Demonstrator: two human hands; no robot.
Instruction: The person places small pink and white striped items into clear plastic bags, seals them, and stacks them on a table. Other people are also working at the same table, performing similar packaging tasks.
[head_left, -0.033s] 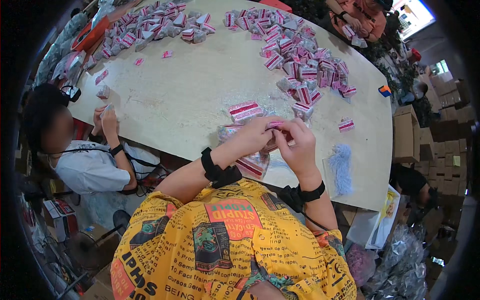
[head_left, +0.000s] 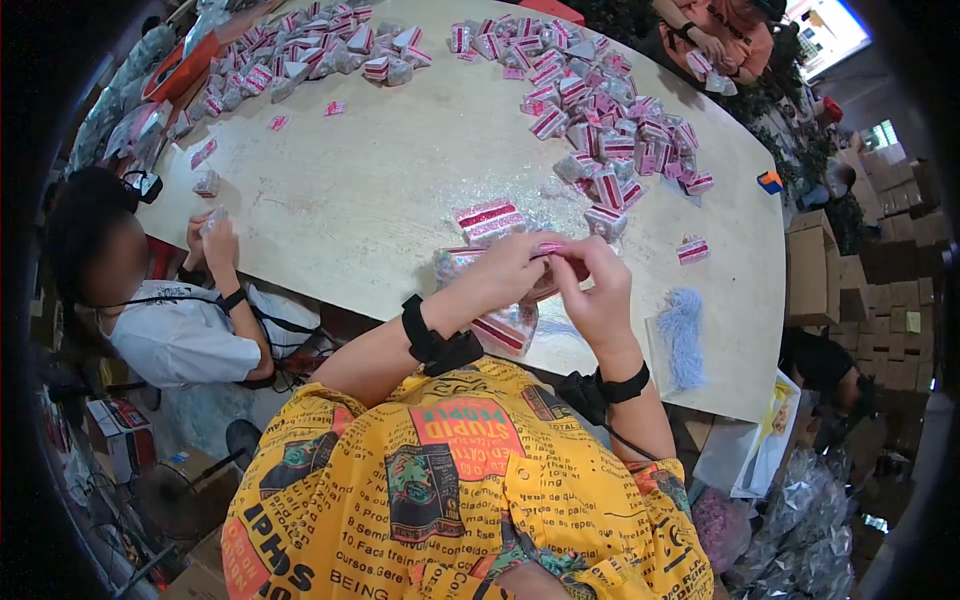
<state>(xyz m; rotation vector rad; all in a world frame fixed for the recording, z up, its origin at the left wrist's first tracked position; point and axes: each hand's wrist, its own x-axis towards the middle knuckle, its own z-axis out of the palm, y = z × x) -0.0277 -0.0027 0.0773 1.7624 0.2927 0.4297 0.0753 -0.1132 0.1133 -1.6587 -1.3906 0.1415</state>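
Observation:
My left hand (head_left: 508,266) is closed, pinching a small pink piece (head_left: 548,248) that looks like a tag. At its other edge the fingers of my right hand (head_left: 600,290) are pinched together; what lies between these fingertips is mostly hidden. Below both hands, a bagged cake-slice ornament (head_left: 507,328), pink and white with a dark red band, rests near the table edge, partly covered. Just beyond my left hand lies another cake-slice ornament (head_left: 490,222). A third ornament (head_left: 456,264) shows beside my left wrist.
Bagged ornaments are heaped in a right pile (head_left: 615,140) and a far-left pile (head_left: 290,55) on the pale table (head_left: 400,150). Light-blue strings (head_left: 682,340) lie at right. Co-workers sit at left (head_left: 180,330) and far right (head_left: 725,40). Cardboard boxes (head_left: 812,265) stand at right.
My right hand's fingers have shifted slightly and curled in closer around the pink piece. My left hand has stayed nearly still.

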